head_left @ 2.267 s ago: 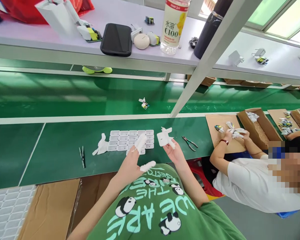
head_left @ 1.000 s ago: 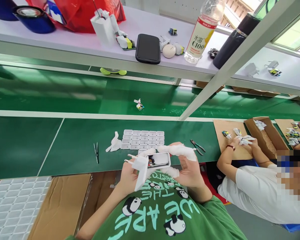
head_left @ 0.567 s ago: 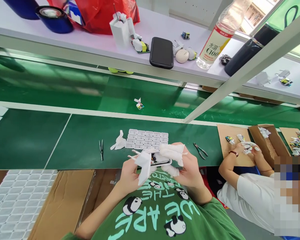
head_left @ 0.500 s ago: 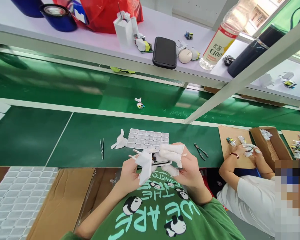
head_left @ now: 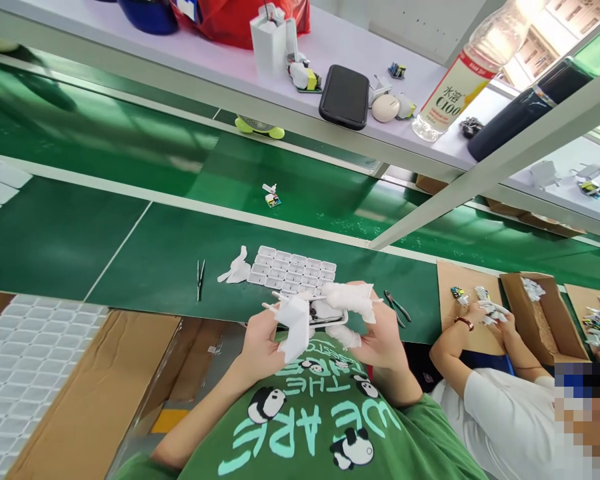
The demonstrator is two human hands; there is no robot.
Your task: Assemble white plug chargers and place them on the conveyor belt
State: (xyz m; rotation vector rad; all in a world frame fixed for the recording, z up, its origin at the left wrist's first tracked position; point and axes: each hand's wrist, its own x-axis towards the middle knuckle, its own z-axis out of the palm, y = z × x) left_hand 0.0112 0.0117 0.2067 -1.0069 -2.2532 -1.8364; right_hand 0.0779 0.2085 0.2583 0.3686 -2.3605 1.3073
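Close to my body, between both hands, is a small open white plastic charger case (head_left: 329, 312) with dark parts inside. My left hand (head_left: 260, 341) is closed at its left side; angular white material covers the fingertips there, and I cannot tell whether part of it is a plastic piece. White wraps cover the fingers of my right hand (head_left: 383, 340), which grips the case's right side. Just beyond lies a block of white plastic trays or shells (head_left: 294, 269) in rows. Left of it are crumpled white finger wraps (head_left: 236, 268) and tweezers (head_left: 200, 280). Pliers (head_left: 397, 309) lie to the right.
A slanted metal post (head_left: 430, 207) rises to a shelf (head_left: 350, 43) with a phone (head_left: 345, 97) and bottle (head_left: 450, 93). A small circuit board (head_left: 273, 200) lies on the far green strip. At right, a co-worker's hands (head_left: 490, 312) work near a cardboard box (head_left: 543, 320).
The camera view has tilted and shifted slightly. The charger case now shows more of its open inside between my hands, which keep their hold.
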